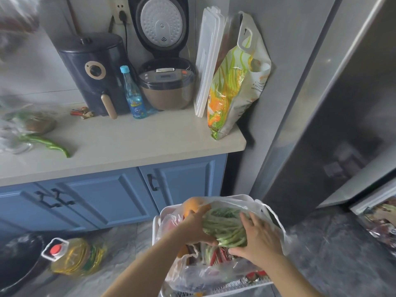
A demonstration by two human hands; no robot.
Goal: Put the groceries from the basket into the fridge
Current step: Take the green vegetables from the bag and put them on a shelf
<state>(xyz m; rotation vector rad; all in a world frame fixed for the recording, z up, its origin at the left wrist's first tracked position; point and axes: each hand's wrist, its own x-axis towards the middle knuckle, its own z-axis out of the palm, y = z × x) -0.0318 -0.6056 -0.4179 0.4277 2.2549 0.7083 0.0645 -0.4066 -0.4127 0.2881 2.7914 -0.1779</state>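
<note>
Both hands are down in the white basket (157, 224), which stands on the floor in front of the blue cabinets (107, 200), near the foot of the fridge (321, 116). The left hand (198, 227) has its fingers curled round the left side of a bundle of green beans (225, 224), thumb tucked under the near end, so its grip is closed on the beans. The right hand (260, 237) lies over the right side of the same bundle with fingers spread and bent over it, thumb below; its grip also holds the beans. The beans sit in a thin clear plastic bag (272, 213) at the top of the basket, with an orange fruit (192, 205) just behind the left hand and other bagged items beneath, too blurred to name.

On the bench (132, 142), a green pepper (50, 144) lies near the left edge, an air fryer (94, 71), a blue-capped bottle (134, 97) and an open rice cooker (166, 84) stand along the back, and a printed bag (233, 82) leans at the right corner. A bottle of cooking oil (75, 255) stands on the floor, left of the basket.
</note>
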